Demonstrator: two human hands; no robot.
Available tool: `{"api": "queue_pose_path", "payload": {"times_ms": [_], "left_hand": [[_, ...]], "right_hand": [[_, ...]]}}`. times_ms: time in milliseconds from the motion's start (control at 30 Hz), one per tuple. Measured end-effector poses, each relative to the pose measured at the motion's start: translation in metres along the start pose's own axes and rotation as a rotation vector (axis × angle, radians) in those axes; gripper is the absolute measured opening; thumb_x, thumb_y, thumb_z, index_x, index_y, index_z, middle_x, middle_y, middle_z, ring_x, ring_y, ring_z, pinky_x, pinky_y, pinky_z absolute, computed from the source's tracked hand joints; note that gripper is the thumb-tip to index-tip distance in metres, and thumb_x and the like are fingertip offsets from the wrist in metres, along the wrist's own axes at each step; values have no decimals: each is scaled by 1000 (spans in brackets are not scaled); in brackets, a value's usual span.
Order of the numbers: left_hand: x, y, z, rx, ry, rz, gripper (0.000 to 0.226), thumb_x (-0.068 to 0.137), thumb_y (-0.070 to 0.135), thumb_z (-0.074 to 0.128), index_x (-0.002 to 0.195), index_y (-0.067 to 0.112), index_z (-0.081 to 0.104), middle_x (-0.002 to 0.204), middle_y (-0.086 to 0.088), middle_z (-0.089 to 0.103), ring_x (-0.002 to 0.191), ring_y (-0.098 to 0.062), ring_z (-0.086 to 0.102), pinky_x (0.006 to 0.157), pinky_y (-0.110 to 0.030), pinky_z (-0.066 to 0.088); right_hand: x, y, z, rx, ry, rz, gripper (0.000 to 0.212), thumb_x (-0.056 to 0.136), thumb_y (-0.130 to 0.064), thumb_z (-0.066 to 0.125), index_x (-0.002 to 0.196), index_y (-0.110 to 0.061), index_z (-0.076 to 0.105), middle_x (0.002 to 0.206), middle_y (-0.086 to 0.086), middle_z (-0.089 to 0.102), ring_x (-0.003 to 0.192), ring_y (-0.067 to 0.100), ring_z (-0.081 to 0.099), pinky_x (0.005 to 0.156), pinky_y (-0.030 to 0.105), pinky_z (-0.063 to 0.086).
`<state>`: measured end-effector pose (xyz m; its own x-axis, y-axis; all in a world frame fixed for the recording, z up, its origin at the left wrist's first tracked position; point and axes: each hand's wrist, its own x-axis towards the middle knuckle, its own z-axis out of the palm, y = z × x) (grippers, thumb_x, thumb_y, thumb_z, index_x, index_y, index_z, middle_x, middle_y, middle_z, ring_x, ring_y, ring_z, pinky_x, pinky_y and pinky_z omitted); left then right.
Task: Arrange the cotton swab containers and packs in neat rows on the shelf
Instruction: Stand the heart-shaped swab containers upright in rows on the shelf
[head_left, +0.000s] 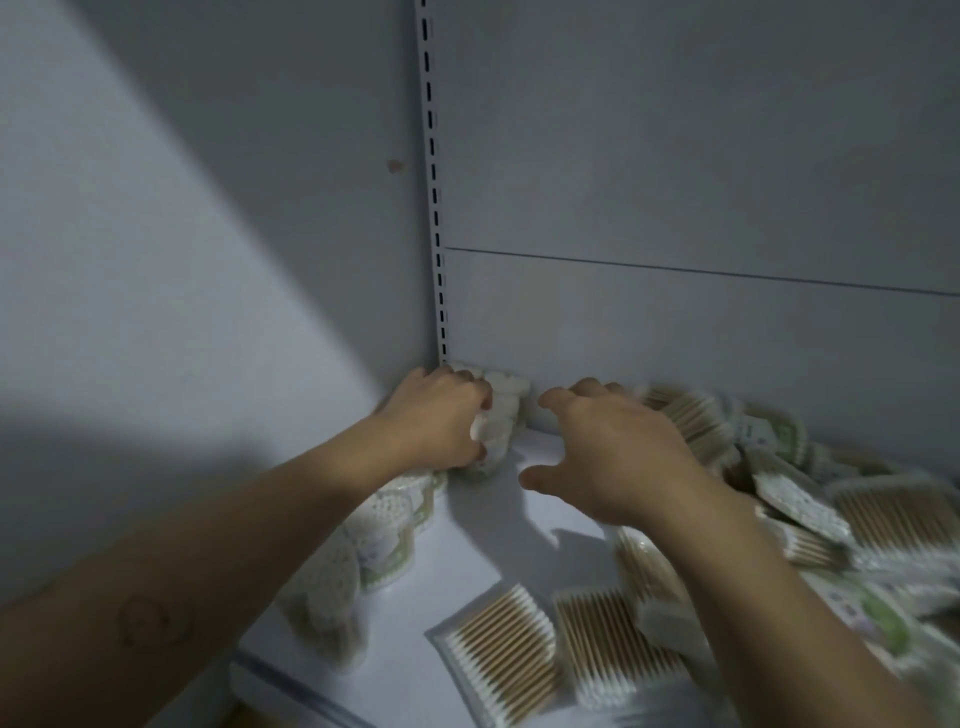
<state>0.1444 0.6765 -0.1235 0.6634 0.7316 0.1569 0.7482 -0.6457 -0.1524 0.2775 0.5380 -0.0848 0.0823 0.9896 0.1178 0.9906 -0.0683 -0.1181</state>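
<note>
Packs (498, 654): 2 flat in front; left hand (436, 421) grips 1, right hand (613, 457) spread.

Side wall (156, 234): pale grey, flat and smooth, on the left, crossed by a diagonal lit band with shadow above and below.
Upright rail (434, 208): white metal strip with a column of dark slots, set vertically in the corner.
Back panels: grey upper sheet (675, 130) and lower sheet (675, 332), meeting at a thin dark horizontal seam (675, 267).
Small brown mark (396, 166): on the side wall, just left of the rail.
</note>
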Motion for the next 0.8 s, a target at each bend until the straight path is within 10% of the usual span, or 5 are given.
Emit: {"api": "queue_pose_path", "payload": {"times_ms": [800], "left_hand": [[-30, 51, -33, -160, -16, 107, 50, 88, 59, 54, 130, 31, 52, 136, 5, 53, 126, -20, 44, 100, -37, 29]], "right_hand": [[-15, 57, -34, 28, -86, 78, 70, 78, -44, 73, 140, -32, 43, 140, -3, 49, 126, 20, 47, 99, 31, 40]]}}
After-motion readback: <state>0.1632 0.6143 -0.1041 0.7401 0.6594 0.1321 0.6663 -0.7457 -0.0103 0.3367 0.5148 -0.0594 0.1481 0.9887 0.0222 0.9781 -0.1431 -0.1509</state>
